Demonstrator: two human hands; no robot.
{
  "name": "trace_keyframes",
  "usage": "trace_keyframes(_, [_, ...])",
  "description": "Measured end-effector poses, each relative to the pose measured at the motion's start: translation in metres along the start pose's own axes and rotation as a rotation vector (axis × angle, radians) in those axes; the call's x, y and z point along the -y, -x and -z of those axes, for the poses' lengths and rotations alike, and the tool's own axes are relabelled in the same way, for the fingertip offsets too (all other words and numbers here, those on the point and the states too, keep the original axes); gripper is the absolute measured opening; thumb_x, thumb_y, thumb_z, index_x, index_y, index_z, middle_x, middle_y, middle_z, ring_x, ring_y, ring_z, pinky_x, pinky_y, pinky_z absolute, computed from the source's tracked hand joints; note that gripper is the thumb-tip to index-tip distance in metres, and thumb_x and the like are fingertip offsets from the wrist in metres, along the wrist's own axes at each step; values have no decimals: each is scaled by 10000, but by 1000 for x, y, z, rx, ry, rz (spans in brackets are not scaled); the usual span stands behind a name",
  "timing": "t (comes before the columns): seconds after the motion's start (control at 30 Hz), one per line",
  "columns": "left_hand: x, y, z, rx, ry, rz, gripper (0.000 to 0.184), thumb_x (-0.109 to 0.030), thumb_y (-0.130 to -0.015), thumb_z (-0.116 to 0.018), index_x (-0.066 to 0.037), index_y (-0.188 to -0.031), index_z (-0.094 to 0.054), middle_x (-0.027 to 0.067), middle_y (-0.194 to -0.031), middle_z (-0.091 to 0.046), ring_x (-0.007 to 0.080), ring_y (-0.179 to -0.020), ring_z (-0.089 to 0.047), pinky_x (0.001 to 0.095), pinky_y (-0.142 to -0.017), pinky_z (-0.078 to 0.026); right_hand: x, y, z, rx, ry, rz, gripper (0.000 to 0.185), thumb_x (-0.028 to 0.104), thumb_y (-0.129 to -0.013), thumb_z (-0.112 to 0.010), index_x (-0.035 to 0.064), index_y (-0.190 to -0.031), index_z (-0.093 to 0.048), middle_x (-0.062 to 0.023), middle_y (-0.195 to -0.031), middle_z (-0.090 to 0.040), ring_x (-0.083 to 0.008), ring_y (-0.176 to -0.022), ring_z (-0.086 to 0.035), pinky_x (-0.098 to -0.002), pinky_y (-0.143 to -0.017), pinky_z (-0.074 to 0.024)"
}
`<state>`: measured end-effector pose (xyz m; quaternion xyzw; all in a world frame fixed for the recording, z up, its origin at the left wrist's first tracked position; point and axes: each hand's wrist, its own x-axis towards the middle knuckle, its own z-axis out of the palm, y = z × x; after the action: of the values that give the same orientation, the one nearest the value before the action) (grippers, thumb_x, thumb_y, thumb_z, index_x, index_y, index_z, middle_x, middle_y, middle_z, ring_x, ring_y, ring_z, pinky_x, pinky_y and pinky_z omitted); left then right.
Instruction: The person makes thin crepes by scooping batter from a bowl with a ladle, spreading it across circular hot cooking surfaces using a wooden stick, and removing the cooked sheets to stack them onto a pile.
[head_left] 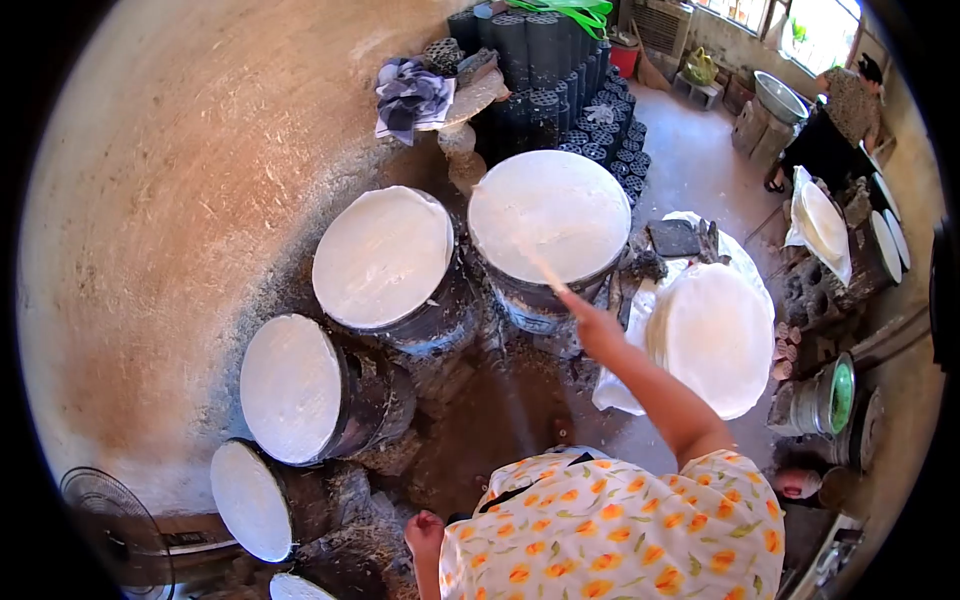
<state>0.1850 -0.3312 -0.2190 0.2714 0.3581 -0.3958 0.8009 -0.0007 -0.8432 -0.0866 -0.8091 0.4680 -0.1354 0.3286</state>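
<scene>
My right hand [592,322] grips the handle of a pale wooden stick [545,268]. The stick's far end reaches over a round white sheet [550,205] on top of a dark drum-shaped stove [520,308]; whether it touches the sheet is hard to tell. Down by my side, my left hand [425,532] is curled closed, with nothing showing in it. To the right of my right arm lies a thick stack of round white sheets [715,335] on white plastic. Left of the stick, another stove bears a white round top [385,258].
More white-topped stoves [290,388] curve down the left side towards a standing fan [115,535]. Dark honeycomb coal briquettes [540,60] are piled at the back, beside a small table with a checked cloth [412,95]. Another person [850,110] works at the far right, near a metal basin [780,97].
</scene>
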Motion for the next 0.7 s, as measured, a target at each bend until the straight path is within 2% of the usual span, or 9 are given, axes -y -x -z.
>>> trace_keyframes(0.07, [15,-4,-19,-49,-19,-31,101,-35,-774,-436,-48,-688,-488,66,-658,-540,163,-604,-540,276,-581,-489,-33,-7,28,-39,58,-12,625,-4,-818,-446,362,-1325,-440,-230,-868,-622,-370,-767,-621,-421,-698,-489])
trace_keyframes(0.13, [31,2,-45,-105,-44,-46,101,-30,-784,-436,-36,-705,-497,69,-661,-547,165,-597,-543,278,-571,-489,-41,-11,49,129,335,-43,633,-7,-820,-460,335,-1351,-407,-215,-827,-619,-367,-774,-625,-423,-690,-491])
trace_keyframes(0.27, [49,-3,-62,-169,-104,-63,94,-25,-788,-439,-26,-720,-505,68,-657,-544,168,-593,-541,275,-565,-487,-43,-32,44,87,458,56,644,-1,-816,-487,302,-1372,-367,-195,-798,-616,-350,-766,-634,-423,-665,-502])
trace_keyframes(0.33, [48,-19,-59,-130,-86,21,77,-15,-778,-450,-22,-729,-510,67,-659,-545,168,-596,-542,271,-560,-484,-22,-56,43,179,654,-7,553,67,-872,-469,228,-1384,-337,-179,-844,-620,-323,-764,-651,-413,-625,-528])
trace_keyframes(0.37, [48,-23,-60,-130,-88,22,77,-15,-778,-450,-22,-729,-510,67,-659,-545,168,-596,-542,271,-560,-484,-32,-69,33,167,700,112,550,79,-878,-476,185,-1393,-316,-184,-843,-621,-321,-774,-656,-402,-608,-536])
trace_keyframes(0.43, [51,-25,-79,-142,-129,21,64,-3,-764,-463,-18,-721,-507,71,-661,-546,167,-597,-542,268,-552,-479,-21,-79,32,184,696,78,550,79,-880,-470,197,-1394,-314,-181,-849,-625,-325,-773,-656,-409,-614,-534])
trace_keyframes(0.6, [33,-52,-76,-151,-150,46,64,12,-748,-470,-16,-704,-506,82,-658,-547,172,-595,-541,271,-552,-478,-25,-67,28,184,586,14,560,86,-882,-466,228,-1399,-307,-186,-867,-631,-335,-801,-654,-434,-659,-525])
trace_keyframes(0.67, [24,-61,-75,-138,-136,72,65,15,-744,-472,-17,-698,-506,85,-657,-548,175,-595,-542,272,-554,-479,-24,-57,30,167,511,-25,644,69,-812,-496,219,-1405,-294,-217,-843,-624,-392,-770,-626,-462,-668,-499])
trace_keyframes(0.7, [22,-64,-77,-133,-161,14,65,13,-743,-473,-19,-699,-508,82,-656,-549,177,-599,-546,272,-557,-481,-24,-56,30,166,527,-21,644,69,-812,-496,219,-1405,-294,-217,-843,-624,-392,-770,-626,-462,-668,-499])
